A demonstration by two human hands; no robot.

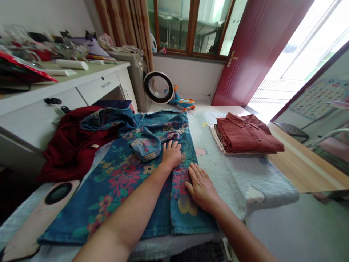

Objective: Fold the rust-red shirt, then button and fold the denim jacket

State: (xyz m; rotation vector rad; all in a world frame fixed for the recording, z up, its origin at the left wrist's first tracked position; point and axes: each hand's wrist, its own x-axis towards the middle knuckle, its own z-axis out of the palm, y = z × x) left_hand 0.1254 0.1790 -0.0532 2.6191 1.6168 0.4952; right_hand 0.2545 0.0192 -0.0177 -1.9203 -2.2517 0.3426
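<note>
A blue denim garment with printed flowers (124,178) lies spread on a cloth-covered table, its right side folded inward. My left hand (171,154) rests on the denim near its middle, fingers stretched out. Pressed flat on the folded right edge is my right hand (203,187), also with its fingers extended. One sleeve (148,145) is bent across the garment just left of my left hand. The other sleeve (109,118) stretches out to the left over a dark red garment (71,145).
To the right sits a folded stack of clothes with a rust-red shirt (245,133) on top. The pale table cover (226,174) reaches over a wooden surface (313,163). Behind are a washing machine with its round door (158,87) open and a cluttered white cabinet (95,87).
</note>
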